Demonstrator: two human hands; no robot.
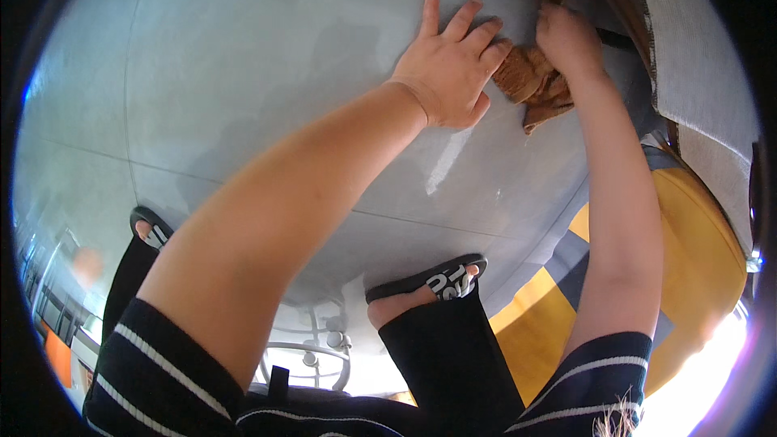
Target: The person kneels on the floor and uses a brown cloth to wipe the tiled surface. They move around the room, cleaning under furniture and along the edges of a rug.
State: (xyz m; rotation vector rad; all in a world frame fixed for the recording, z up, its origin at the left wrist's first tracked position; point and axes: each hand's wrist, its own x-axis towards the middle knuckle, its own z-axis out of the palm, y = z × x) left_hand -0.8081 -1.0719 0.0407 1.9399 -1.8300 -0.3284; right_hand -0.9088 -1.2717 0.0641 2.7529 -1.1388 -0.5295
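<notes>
Much grey floor (259, 48), yellow-grey fabric (702, 222) beside; left hand (450, 71) spread, right hand (566, 36) pinching brown cloth (524, 75)

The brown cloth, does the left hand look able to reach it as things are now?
Probably yes: the left hand is spread close beside the brown cloth, with nothing visible between them.

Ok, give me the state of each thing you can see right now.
Brown cloth: crumpled, on the floor.
Right hand: curled shut on the cloth.
Left hand: open, fingers spread over the floor.
Black sandals: both worn.
</notes>
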